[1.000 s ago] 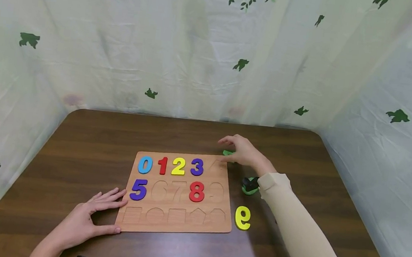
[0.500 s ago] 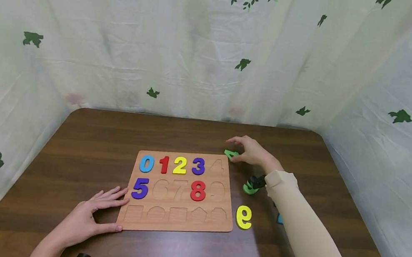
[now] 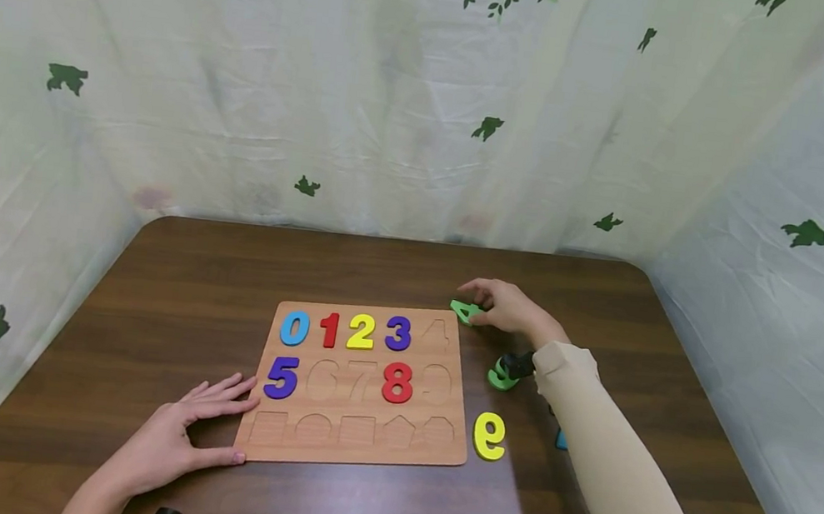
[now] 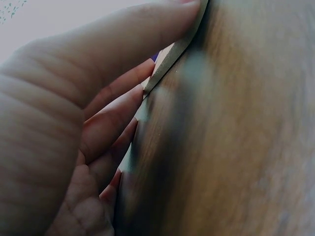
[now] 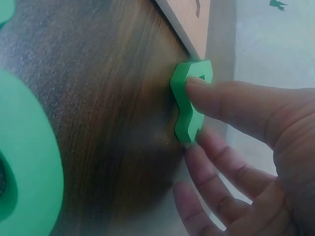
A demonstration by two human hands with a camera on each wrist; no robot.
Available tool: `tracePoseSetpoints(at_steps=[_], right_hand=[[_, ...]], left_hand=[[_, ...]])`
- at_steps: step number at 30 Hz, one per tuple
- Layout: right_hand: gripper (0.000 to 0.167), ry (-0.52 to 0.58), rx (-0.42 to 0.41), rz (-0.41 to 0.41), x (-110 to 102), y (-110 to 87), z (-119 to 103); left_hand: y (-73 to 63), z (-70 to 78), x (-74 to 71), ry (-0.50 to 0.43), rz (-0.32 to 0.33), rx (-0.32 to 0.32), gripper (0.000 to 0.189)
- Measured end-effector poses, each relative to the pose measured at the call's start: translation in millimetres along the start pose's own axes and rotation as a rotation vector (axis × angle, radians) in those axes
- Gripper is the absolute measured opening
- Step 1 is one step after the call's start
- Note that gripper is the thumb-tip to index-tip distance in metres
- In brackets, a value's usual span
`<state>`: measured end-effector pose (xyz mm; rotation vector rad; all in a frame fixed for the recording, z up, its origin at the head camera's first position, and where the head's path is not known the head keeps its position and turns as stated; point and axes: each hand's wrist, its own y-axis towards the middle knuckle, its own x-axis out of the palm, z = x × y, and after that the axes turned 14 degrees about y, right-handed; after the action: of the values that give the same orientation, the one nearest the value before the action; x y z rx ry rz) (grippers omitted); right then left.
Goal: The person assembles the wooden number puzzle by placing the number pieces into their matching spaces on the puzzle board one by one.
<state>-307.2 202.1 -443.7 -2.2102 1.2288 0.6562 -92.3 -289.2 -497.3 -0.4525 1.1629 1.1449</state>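
At the back right corner of the wooden number board, my right hand pinches a green number 4. In the right wrist view the thumb presses on the green 4's upper part and fingertips are at its lower end. The piece lies on the table, right by the board's corner. My left hand rests at the board's left edge, fingers spread and fairly straight, thumb at the front left corner. On the board sit a blue 0, red 1, yellow 2, purple 3, purple 5 and red 8.
A yellow 9-like piece lies right of the board. A green piece and a blue piece are partly hidden by the right wrist and sleeve. Several bare recesses show on the board. White curtains stand behind the table.
My right hand has drawn slightly right and closed in on the green 4, which shows more now. The left hand keeps its place on the board.
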Motion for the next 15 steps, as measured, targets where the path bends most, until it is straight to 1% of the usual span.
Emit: tracePoseSetpoints(at_steps=[6,12,15], right_hand=[[0.051,0.008,0.016,-0.008,0.8,-1.5,1.8],[0.053,0.016,0.003,-0.053,0.9,-1.0,4.3],[0.053,0.006,0.001,-0.061,1.4,-1.2,5.4]], left_hand=[[0.1,-0.1,-0.2,0.0,-0.002,0.001,0.066],[-0.1,0.1,-0.3,0.004,-0.006,-0.001,0.066],[-0.1,0.4,-0.6,0.004,-0.006,-0.002,0.065]])
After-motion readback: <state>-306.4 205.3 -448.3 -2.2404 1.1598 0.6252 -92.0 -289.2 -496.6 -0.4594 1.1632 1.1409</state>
